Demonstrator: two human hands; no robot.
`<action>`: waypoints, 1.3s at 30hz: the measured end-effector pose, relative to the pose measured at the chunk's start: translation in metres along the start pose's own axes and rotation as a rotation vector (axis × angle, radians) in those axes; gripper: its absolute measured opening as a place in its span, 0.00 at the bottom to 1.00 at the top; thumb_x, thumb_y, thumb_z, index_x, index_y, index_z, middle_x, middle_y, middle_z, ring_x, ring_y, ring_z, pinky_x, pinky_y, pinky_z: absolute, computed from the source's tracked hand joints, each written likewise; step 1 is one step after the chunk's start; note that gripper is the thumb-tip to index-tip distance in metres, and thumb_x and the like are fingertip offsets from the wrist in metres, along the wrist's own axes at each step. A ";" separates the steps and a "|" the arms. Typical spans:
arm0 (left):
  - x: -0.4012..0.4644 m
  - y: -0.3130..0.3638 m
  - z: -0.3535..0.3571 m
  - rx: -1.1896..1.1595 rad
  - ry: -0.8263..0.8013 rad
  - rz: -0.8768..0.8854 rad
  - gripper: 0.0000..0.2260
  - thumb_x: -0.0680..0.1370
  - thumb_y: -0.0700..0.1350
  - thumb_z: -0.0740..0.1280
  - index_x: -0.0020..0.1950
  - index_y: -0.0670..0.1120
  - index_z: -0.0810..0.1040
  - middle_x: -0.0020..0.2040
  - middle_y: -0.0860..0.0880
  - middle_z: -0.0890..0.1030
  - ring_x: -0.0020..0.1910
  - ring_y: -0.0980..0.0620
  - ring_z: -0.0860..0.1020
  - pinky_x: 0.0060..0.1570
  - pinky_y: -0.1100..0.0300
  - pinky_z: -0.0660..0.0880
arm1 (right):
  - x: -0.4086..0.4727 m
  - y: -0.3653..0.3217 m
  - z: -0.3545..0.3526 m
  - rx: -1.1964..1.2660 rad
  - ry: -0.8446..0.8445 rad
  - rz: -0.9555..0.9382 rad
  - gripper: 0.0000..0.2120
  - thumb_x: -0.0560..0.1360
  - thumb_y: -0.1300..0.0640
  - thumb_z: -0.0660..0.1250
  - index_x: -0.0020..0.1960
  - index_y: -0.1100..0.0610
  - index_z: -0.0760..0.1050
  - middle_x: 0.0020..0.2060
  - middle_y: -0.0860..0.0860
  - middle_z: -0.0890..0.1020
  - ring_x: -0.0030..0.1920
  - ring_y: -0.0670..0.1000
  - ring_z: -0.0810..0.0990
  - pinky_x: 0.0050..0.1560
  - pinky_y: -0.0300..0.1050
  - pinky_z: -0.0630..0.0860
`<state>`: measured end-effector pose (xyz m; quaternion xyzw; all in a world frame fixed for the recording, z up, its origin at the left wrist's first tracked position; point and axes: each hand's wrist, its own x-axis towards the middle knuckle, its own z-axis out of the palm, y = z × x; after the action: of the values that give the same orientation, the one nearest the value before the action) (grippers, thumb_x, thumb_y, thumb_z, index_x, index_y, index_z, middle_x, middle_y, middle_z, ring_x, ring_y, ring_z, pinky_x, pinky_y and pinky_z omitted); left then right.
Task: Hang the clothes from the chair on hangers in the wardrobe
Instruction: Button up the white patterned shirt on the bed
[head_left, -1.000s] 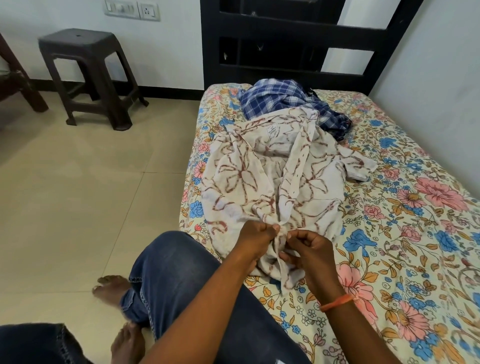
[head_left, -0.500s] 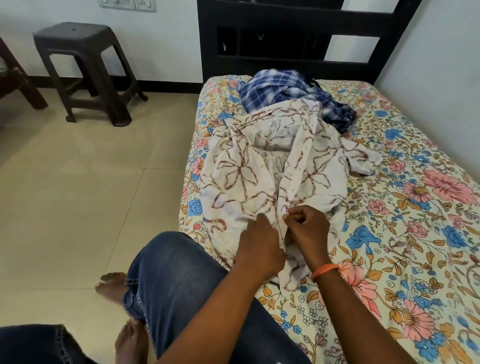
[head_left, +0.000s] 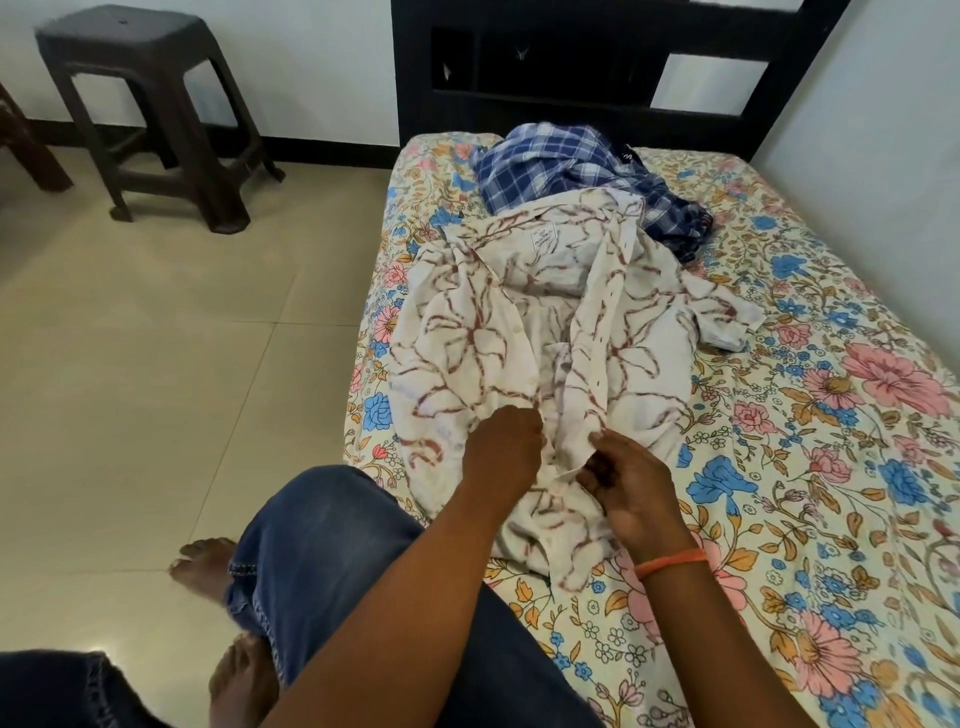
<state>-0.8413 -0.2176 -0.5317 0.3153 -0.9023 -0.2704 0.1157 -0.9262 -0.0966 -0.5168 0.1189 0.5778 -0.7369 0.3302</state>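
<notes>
Cream cotton shirt with brown vine print (head_left: 524, 332) lies on the floral-sheeted bed (head_left: 831, 467), collar pointing away; left hand (head_left: 501, 457) and right hand (head_left: 631, 483) both pinch its placket near the hem.

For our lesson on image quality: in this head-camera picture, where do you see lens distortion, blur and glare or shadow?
Head view: wide-angle bending curves the bed edge and tilts the stool; the stool's top looks smeared, while the white printed shirt and both hands, left hand and right hand, stay fairly sharp; lighting is soft and even, with a faint sheen on the floor tiles.
</notes>
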 end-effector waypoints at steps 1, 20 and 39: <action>0.001 0.000 0.001 -0.005 -0.004 -0.011 0.09 0.79 0.43 0.62 0.50 0.45 0.82 0.49 0.46 0.80 0.47 0.46 0.79 0.40 0.59 0.66 | 0.002 -0.001 -0.002 0.013 -0.002 0.014 0.06 0.72 0.68 0.71 0.48 0.61 0.79 0.30 0.52 0.78 0.30 0.49 0.77 0.32 0.43 0.80; -0.017 0.018 -0.017 -0.587 0.019 -0.198 0.08 0.78 0.42 0.64 0.41 0.48 0.80 0.38 0.56 0.80 0.42 0.54 0.80 0.46 0.57 0.77 | -0.026 0.028 0.028 -0.808 0.101 -0.849 0.05 0.77 0.62 0.65 0.42 0.61 0.75 0.36 0.56 0.78 0.37 0.52 0.75 0.39 0.45 0.71; -0.030 0.020 -0.026 -0.678 0.118 -0.187 0.07 0.77 0.41 0.68 0.40 0.48 0.82 0.41 0.52 0.84 0.41 0.55 0.81 0.45 0.58 0.78 | -0.044 0.032 0.024 -0.908 0.176 -1.119 0.02 0.78 0.60 0.67 0.49 0.57 0.78 0.43 0.50 0.79 0.43 0.50 0.77 0.44 0.51 0.75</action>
<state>-0.8178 -0.1964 -0.4998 0.3551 -0.7203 -0.5452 0.2405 -0.8681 -0.1077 -0.5098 -0.2844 0.8254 -0.4707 -0.1273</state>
